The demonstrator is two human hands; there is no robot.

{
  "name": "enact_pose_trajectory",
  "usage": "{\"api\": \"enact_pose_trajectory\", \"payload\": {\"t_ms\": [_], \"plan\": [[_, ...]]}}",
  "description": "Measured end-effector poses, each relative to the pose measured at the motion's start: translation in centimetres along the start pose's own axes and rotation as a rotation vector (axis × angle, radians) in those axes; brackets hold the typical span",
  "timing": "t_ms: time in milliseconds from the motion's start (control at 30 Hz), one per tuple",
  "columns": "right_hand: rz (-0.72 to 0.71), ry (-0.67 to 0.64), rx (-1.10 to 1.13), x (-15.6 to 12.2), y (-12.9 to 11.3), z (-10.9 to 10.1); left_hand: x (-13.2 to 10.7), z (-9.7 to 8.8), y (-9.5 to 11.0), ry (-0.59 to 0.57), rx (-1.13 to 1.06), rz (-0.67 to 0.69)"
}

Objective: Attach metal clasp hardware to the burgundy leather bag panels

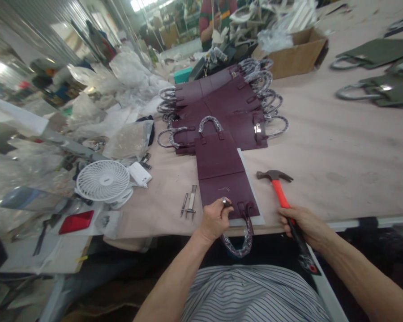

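A burgundy bag panel (218, 156) with plastic-wrapped handles at both ends lies flat in front of me, partly over a white sheet (259, 208). My left hand (213, 220) is closed around a short metal rod-like tool (226, 202), end up, over the panel's near half; its lower tip is hidden. A thin curved mark or slit (224, 189) shows just beyond it. My right hand (300, 222) grips a claw hammer (279, 190) by its red and black handle, right of the panel. Two small metal tools (190, 202) lie left of the panel.
More burgundy bag panels (218, 105) are piled behind. Dark green bag pieces (386, 51) lie at far right. A cardboard box (297, 56) stands at the back. On the left are a white fan (103, 180), a red phone-like object (76, 222) and heaped plastic bags (97, 116). Someone stands across the table.
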State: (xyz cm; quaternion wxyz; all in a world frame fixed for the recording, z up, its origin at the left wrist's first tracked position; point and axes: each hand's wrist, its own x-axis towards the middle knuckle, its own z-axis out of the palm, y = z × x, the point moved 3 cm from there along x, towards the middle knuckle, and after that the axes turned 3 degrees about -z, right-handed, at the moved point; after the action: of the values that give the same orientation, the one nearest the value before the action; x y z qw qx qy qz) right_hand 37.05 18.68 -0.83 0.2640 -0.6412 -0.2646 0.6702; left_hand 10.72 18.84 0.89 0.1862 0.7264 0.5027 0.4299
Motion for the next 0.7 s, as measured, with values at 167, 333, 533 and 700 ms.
{"api": "enact_pose_trajectory", "payload": {"t_ms": [167,333,533,700], "plan": [[-0.020,-0.007,0.109,0.2,0.2,0.0,0.0,0.1,-0.1,-0.008,-0.009,-0.041],[-0.112,0.038,0.105,-1.6,-1.4,0.9,-0.2,0.3,-0.1,-0.064,0.061,0.054],[-0.819,0.327,-0.669,-9.6,-8.1,1.7,-0.1,0.5,0.0,-0.084,0.077,0.062],[-1.285,0.292,-1.141,-12.9,-8.4,3.6,-0.2,0.8,-0.1,-0.044,0.060,0.077]]}}
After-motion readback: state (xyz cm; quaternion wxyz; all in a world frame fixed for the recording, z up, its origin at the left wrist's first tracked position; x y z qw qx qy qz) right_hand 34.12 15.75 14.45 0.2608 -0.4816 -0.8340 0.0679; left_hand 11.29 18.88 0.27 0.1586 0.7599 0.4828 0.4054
